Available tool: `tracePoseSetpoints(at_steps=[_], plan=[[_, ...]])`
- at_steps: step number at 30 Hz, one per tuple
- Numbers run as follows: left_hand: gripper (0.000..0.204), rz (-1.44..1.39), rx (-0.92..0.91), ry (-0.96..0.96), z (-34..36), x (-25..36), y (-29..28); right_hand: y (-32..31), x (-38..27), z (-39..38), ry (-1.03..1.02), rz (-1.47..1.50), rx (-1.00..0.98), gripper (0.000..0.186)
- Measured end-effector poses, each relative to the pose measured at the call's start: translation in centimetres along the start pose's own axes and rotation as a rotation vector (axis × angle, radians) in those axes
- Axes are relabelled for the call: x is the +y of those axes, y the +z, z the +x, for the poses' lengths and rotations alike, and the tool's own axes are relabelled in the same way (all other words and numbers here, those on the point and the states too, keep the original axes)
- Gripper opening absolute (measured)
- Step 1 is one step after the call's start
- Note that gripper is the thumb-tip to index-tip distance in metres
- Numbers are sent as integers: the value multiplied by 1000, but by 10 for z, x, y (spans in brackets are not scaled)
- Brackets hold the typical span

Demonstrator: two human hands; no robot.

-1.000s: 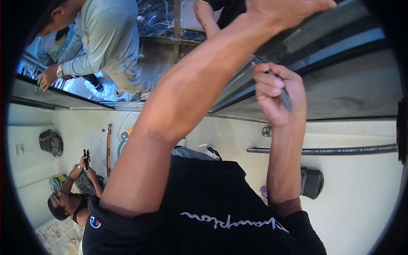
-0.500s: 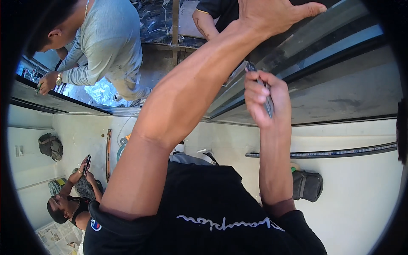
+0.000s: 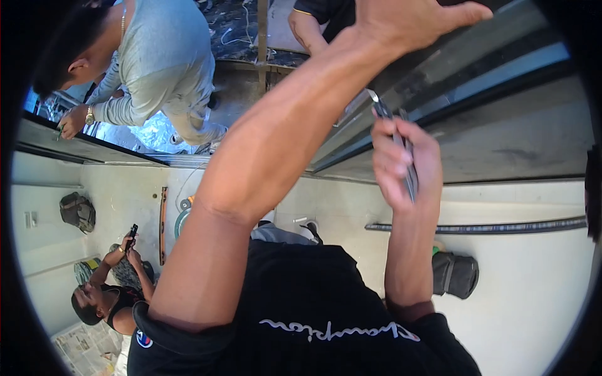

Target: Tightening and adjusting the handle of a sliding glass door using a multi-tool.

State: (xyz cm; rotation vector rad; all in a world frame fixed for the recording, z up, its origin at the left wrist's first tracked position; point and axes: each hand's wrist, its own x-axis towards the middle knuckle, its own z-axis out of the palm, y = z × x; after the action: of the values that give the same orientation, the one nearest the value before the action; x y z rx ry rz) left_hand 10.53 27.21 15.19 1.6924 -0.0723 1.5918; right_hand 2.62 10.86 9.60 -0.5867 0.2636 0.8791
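Observation:
My left hand (image 3: pixel 401 22) is raised against the dark metal-framed panel (image 3: pixel 489 125) at the top right, its thumb stretched out to the side; its other fingers are cut off by the frame edge. Below it, my right hand (image 3: pixel 407 156) is closed around a grey-and-black cutter knife (image 3: pixel 381 108) with a short pale blade showing, pointed up toward the panel's frame strips beside my left forearm. Where the blade tip meets anything is hard to make out.
A person in grey (image 3: pixel 157 69) works at a dark-framed opening (image 3: pixel 88 144); another person's arm (image 3: pixel 304 31) is at top centre. A seated person (image 3: pixel 94 294) holds a black object. On the floor lie backpacks (image 3: pixel 75 210), an orange-and-black bar (image 3: pixel 162 225), a long dark strip (image 3: pixel 476 229) and a dark bag (image 3: pixel 456 272).
My right hand shifted left and has since moved back right and lower, the knife's blade now visible. The person in grey has bent further down.

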Motion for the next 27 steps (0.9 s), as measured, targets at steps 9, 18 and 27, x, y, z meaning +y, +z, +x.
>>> tracePoseSetpoints(at_steps=[9, 18, 27], plan=[[67, 20, 21, 12, -2, 8, 10, -18, -4, 0, 8, -105, -104, 22], [65, -105, -35, -56, -12, 14, 6, -20, -6, 26, -12, -8, -66, 18], [63, -168, 98, 109, -6, -1, 18, -22, 0, 12, 33, -56, -135, 18]])
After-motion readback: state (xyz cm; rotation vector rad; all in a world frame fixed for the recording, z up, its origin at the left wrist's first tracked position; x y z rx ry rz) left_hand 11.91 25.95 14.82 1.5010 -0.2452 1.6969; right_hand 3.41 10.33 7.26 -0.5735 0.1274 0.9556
